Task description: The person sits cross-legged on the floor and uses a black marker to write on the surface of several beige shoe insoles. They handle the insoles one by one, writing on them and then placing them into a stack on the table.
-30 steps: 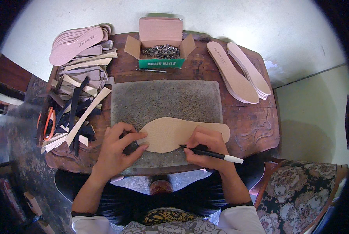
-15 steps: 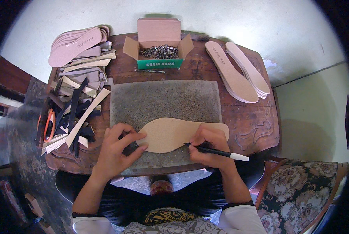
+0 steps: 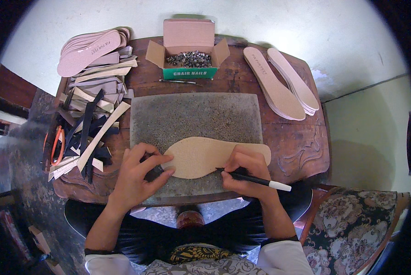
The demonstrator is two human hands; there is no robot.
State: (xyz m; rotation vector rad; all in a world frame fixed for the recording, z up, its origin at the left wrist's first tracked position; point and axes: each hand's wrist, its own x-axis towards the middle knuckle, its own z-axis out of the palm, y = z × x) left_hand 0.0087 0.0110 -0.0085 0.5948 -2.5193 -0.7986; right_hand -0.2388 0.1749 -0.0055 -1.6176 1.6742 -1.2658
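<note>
Tan, sole-shaped board (image 3: 194,158) could pivot, risking stray marks.
Left grip (image 3: 134,176), fingertips apart, touches only its wide end; right grip (image 3: 250,163) clamps a black, white-ended pen (image 3: 257,180).

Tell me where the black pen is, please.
In the head view, the black pen is right of centre in the right hand, tip at the near edge of the insole.

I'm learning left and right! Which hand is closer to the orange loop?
Left. The left hand is to the right of the orange loop, touching the insole's edge; the right hand is farther right, holding the pen.
</note>
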